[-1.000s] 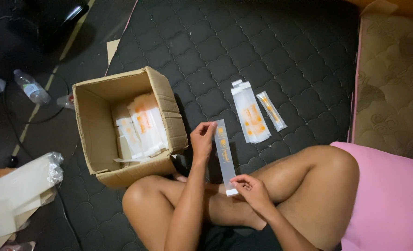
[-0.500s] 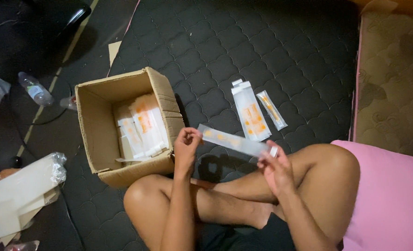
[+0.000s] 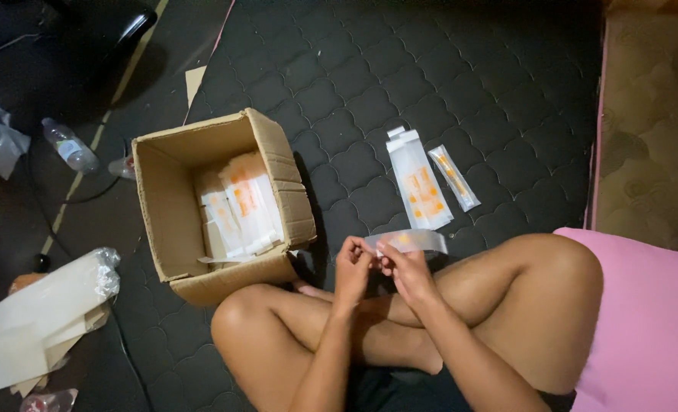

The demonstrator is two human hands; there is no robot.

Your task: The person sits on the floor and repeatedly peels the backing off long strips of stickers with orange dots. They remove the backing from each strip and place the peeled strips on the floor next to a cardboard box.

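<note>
A narrow clear sleeve (image 3: 409, 241) with an orange print is pinched at its near end between the left hand (image 3: 352, 267) and right hand (image 3: 406, 271), held up over the crossed legs for fingertip work. Beyond the grip lie two packets (image 3: 421, 183); to its left, an open cardboard box (image 3: 217, 206) within reach.

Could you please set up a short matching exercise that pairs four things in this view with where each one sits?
Things:
1. cardboard box
2. clear sleeve with orange print
3. water bottle
4. narrow packet

Places:
A. lying far left on the floor, beyond the box
B. held between the left hand and right hand
C. open on the dark mat, left of the knees
D. flat on the mat, right of the white packets

Pairs: 1-C, 2-B, 3-A, 4-D
</note>
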